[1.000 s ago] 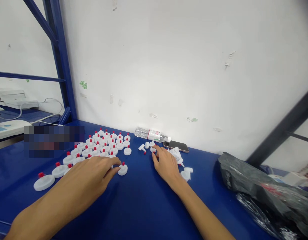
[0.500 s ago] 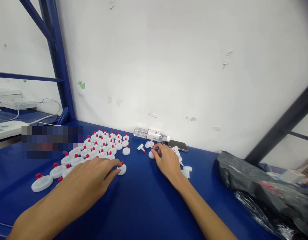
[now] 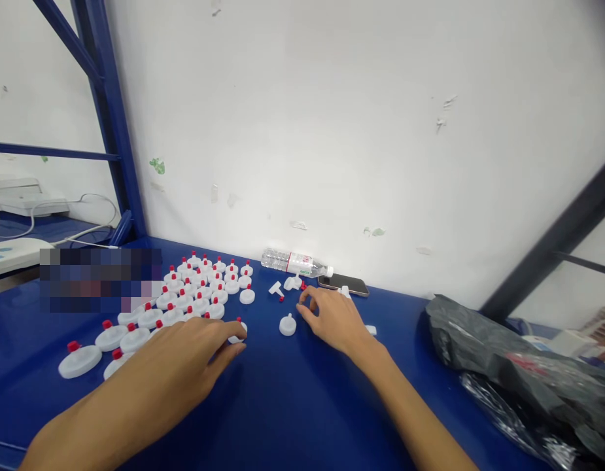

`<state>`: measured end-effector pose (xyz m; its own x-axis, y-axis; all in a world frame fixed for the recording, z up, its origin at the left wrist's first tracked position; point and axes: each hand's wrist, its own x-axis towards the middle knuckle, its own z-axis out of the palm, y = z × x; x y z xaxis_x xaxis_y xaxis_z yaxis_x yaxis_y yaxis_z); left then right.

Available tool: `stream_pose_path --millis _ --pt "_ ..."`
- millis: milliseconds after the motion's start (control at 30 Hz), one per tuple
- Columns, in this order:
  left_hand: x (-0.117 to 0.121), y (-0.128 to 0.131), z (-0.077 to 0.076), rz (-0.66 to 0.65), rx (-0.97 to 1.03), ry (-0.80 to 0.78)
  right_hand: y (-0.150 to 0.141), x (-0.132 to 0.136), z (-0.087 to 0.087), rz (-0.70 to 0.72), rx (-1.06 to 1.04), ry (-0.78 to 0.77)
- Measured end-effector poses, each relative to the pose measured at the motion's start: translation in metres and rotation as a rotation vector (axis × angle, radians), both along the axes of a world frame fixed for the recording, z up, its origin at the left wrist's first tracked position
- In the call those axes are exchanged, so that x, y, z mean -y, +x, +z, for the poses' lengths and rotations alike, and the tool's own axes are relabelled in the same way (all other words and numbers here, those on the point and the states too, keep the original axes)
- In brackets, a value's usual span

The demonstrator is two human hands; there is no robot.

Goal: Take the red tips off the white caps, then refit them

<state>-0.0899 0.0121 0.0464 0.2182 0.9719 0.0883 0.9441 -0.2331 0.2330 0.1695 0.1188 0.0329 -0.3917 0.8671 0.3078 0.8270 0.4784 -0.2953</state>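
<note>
On the blue table stand several round white lids with spouts and red tips [image 3: 247, 296], grouped at the left. My left hand [image 3: 199, 356] hovers beside the front right one [image 3: 237, 332], its thumb and index finger apart; that lid is partly behind the index finger. My right hand [image 3: 336, 320] is loosely curled with a gap between thumb and fingers, and nothing shows in it. Just left of it sits a white lid with a bare spout [image 3: 287, 325]. Small red caps [image 3: 305, 286] lie beyond its fingertips. More white pieces [image 3: 345, 291] are partly hidden behind this hand.
A clear plastic bottle [image 3: 297, 263] lies along the wall, with a dark phone [image 3: 344, 284] beside it. Near these are loose white spout pieces [image 3: 276, 288]. At the right is a crumpled grey plastic bag [image 3: 508, 366]. Blue metal posts [image 3: 118, 131] frame the table.
The bare-spouted white lid now stands nearer me, left of my right hand, which has let it go and moved slightly right. My left hand has shifted a little right and its fingers have parted.
</note>
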Motion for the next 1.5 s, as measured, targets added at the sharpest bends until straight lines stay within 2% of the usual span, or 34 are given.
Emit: stream_pose_path --millis 167,233,367,433,667,933,1167,1333,1400,1500 --pt "0.000 0.001 -0.005 -0.033 0.010 0.004 0.005 -0.006 -0.003 0.023 -0.015 -0.043" --pt "0.000 0.001 -0.005 -0.026 0.008 0.004 0.004 -0.005 0.002 0.056 -0.129 -0.078" --pt "0.002 0.001 -0.003 -0.033 0.006 0.002 -0.001 -0.001 0.014 0.164 -0.505 -0.176" --pt "0.002 0.001 -0.002 -0.034 0.003 0.001 -0.003 0.001 0.016 0.209 -0.558 -0.199" --pt "0.001 0.000 -0.004 -0.025 0.004 0.017 -0.009 0.001 0.003 0.261 -0.412 -0.288" --pt "0.002 -0.002 -0.007 -0.029 -0.006 0.014 -0.008 0.002 0.003 0.313 -0.497 -0.428" --pt "0.001 -0.003 -0.010 -0.028 -0.007 0.030 -0.006 -0.002 -0.001 0.328 -0.437 -0.394" --pt "0.003 -0.002 0.002 -0.008 0.010 0.004 0.002 -0.003 0.002 0.274 -0.417 -0.294" --pt "0.004 -0.003 0.007 0.010 0.005 -0.017 0.004 -0.002 0.004 0.225 -0.348 -0.278" --pt "0.005 -0.005 0.008 0.038 0.018 -0.004 0.003 0.003 0.006 0.214 -0.196 -0.336"
